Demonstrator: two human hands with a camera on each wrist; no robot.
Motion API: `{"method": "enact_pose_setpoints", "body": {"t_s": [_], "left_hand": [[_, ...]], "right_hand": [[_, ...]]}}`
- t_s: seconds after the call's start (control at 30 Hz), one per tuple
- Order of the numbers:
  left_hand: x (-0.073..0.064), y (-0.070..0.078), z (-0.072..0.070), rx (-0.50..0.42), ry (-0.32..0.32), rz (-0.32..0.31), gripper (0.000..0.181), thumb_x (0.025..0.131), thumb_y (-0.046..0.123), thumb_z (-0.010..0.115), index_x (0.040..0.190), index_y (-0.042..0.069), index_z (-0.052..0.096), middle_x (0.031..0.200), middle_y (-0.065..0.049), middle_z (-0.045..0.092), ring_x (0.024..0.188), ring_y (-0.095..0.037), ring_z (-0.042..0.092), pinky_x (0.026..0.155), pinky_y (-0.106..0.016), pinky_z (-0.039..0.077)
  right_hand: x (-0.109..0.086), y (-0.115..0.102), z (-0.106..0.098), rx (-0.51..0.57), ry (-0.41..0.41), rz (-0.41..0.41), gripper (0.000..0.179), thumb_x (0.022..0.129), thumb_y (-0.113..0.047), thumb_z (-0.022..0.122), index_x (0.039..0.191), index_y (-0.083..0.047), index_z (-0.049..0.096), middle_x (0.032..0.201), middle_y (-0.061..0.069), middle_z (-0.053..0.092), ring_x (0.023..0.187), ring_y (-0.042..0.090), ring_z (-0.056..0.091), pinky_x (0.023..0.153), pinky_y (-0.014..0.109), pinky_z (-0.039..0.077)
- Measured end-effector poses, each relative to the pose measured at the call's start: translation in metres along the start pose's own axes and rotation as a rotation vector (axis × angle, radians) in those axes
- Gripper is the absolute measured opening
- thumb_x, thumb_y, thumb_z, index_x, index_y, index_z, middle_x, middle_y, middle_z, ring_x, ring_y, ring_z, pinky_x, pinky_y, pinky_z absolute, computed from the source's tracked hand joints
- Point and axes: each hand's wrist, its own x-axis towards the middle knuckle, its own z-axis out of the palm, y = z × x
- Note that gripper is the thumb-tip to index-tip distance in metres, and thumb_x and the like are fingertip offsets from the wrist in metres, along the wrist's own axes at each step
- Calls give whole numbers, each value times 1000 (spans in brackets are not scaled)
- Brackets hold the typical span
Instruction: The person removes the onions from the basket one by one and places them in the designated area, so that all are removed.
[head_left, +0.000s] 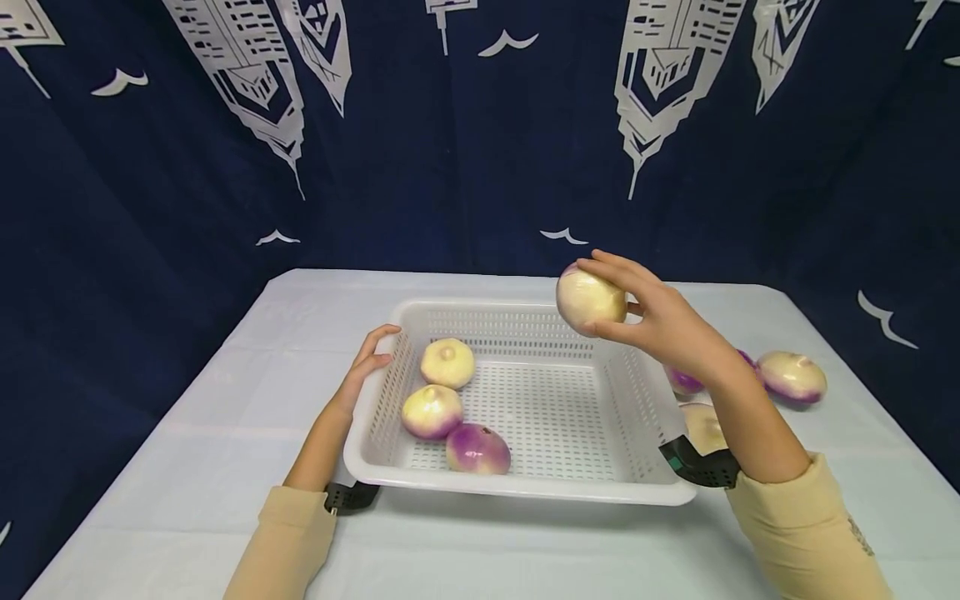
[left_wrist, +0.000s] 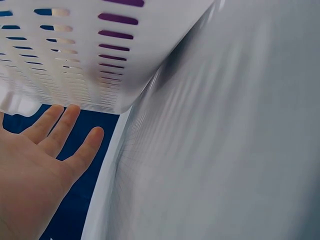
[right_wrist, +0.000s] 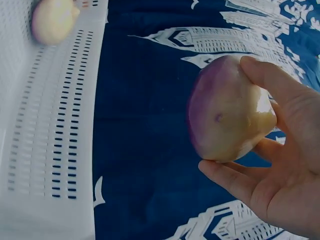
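Note:
A purple-and-cream turnip is held up by my right hand above the back right part of a white plastic basket. In the right wrist view, thumb and fingers grip the turnip from one side, with its purple part facing away from the palm. My left hand touches the left side of the basket near its rim; in the left wrist view its fingers look nearly straight against the slotted wall. Inside the basket, at left, lie three turnips: one cream, one two-toned, one mostly purple.
Several more turnips lie on the white-covered table right of the basket, partly hidden by my right forearm; the rightmost turnip shows fully. A dark blue curtain with white building prints hangs behind the table.

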Motion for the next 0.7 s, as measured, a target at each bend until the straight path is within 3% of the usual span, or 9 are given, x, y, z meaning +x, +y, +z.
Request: {"method": "enact_pose_setpoints", "body": {"t_s": [0.1,0.2,0.3,0.4,0.53,0.7], "left_hand": [[1,-1,0,-3,-7,12,44,83,12,27,124,27,28,139,-20,14,122,-40,26,89,-44,40],[2,-2,0,-15,-5,27,44,82,11,27,124,27,29,139,-20,16,122,-40,27,91,-45,40],[2,-2,0,-13,-8,24,44,83,11,27,124,27,29,139,-20,16,123,-40,26,92,-46,39],[1,-2,0,1,-13,13,44,83,12,27,124,28,28,140,-20,14,123,-40,25,91,-46,39],[2,-3,-1,1,-2,32,45,82,10,27,125,25,29,139,-20,16,123,-39,27,91,-46,39],[3,-1,0,-27,0,58,44,83,7,26,121,27,33,133,-15,23,117,-33,35,91,-40,43]], "right_hand": [[-6,2,-7,-15,37,24,69,76,-22,71,137,-27,39,149,4,25,135,31,26,93,58,39],[-12,5,-12,-30,71,82,70,77,-25,71,138,-31,36,150,1,24,133,30,30,92,52,42],[-18,7,-18,-44,112,152,71,77,-29,71,137,-37,34,150,-3,24,131,29,34,90,39,46],[-25,11,-21,-39,164,177,71,77,-28,70,137,-39,34,150,-4,23,128,30,35,84,18,48],[-31,17,-22,-20,265,164,72,77,-22,71,138,-36,34,149,-5,25,128,31,34,72,-3,37],[-41,24,-21,-21,346,201,73,78,-23,70,138,-37,32,149,-8,24,133,31,30,72,-5,33]]}}
